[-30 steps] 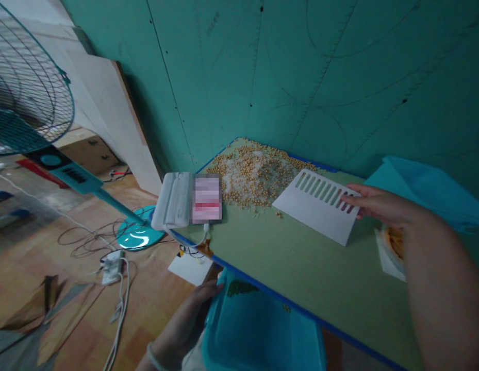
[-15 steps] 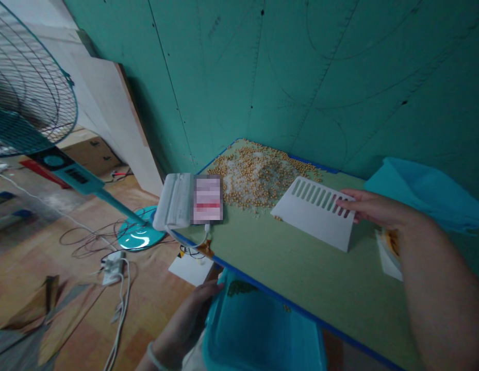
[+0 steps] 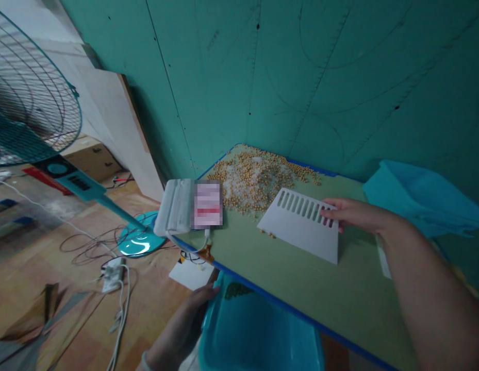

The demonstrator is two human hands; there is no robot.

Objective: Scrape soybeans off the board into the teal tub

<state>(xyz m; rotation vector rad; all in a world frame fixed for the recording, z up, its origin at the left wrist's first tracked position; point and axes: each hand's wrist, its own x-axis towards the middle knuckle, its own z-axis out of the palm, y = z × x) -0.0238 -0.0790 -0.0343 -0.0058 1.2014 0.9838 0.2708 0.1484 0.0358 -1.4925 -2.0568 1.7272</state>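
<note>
Right hand point(image 3: 351, 213) holds slotted card point(image 3: 301, 230) lengthwise, pointing left.

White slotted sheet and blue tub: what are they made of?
The white slotted sheet looks like smooth, dull plastic: it is thin, flat and held by one end without drooping, with neat round-ended slots. It could be stiff card, though. The blue tub is most likely smooth, slightly shiny plastic: it has one even colour, rounded corners and soft highlights.

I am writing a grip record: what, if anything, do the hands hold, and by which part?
The right hand holds the white slotted sheet by its right end; the left hand seems to grip the blue bin by its left rim.
</note>
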